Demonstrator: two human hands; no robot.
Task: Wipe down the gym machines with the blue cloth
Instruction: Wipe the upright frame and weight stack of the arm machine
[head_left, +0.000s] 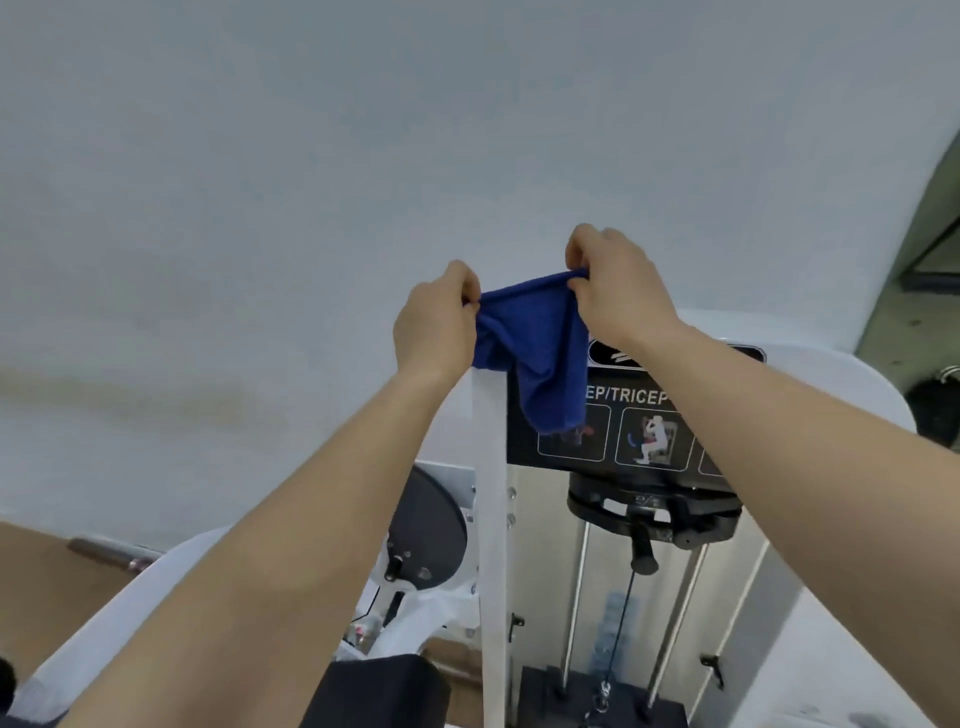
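Note:
The blue cloth (535, 343) hangs between my two raised hands in front of the top of a white gym machine (491, 493). My left hand (434, 322) pinches the cloth's left upper edge. My right hand (615, 291) pinches its right upper edge. The cloth sags in folds and covers part of the machine's black instruction panel (649, 431), which reads "EP/TRICEP". I cannot tell whether the cloth touches the machine's white upright post.
Below the panel are a black pulley housing (654, 512), chrome guide rods (579, 597), a cable and the weight stack (597, 696). A black round disc (431, 530) sits left of the post. A pale wall (311, 182) fills the background. A black pad (384, 691) lies at the bottom.

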